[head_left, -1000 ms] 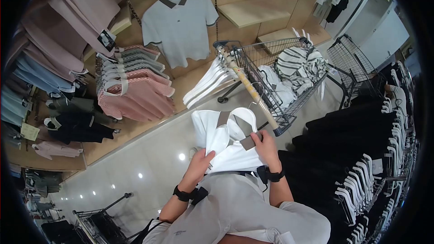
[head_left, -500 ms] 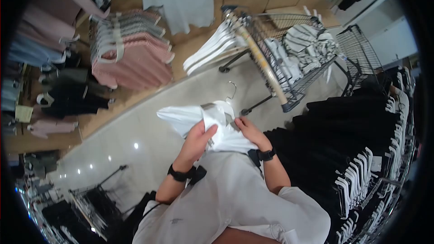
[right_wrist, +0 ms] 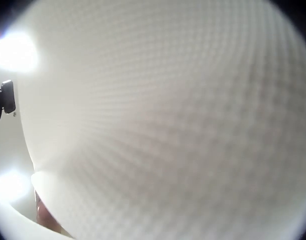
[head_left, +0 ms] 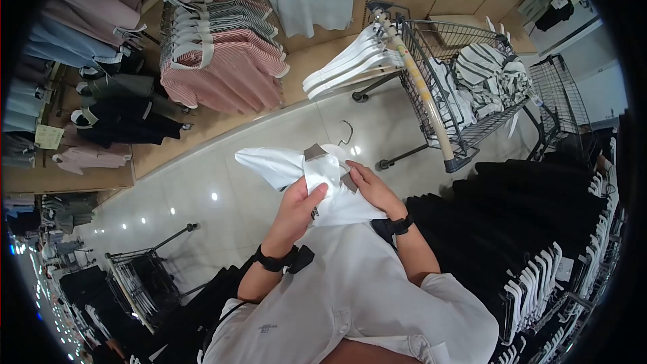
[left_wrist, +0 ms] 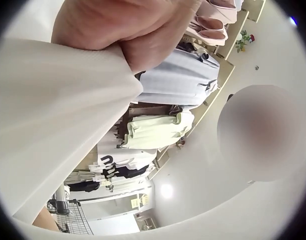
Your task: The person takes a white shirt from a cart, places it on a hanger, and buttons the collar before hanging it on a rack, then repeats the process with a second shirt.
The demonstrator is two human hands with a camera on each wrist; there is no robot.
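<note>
In the head view a white polo shirt (head_left: 337,202) with a grey-brown collar (head_left: 314,152) is bunched in front of the person's torso. My left hand (head_left: 296,207) grips its cloth, thumb on top. My right hand (head_left: 372,190) holds the shirt by the right side of the collar. A metal hanger hook (head_left: 346,132) sticks up beyond the collar; most of the hanger is hidden by cloth. One white sleeve-like fold (head_left: 266,167) points out to the left. The left wrist view shows the hand over pale cloth (left_wrist: 53,110), and white knit cloth (right_wrist: 183,120) fills most of the right wrist view.
A shopping cart (head_left: 431,104) with striped clothing (head_left: 490,77) stands ahead right, white hangers (head_left: 354,57) hanging by its handle. Black garments (head_left: 485,222) on a rack line the right. Pink and striped shirts (head_left: 226,71) hang at the left wall display. Another cart (head_left: 138,283) is lower left.
The shirt's left part has swung out leftward and the collar has gathered between the hands. The right hand has come closer to the left. The view has shifted over the shop.
</note>
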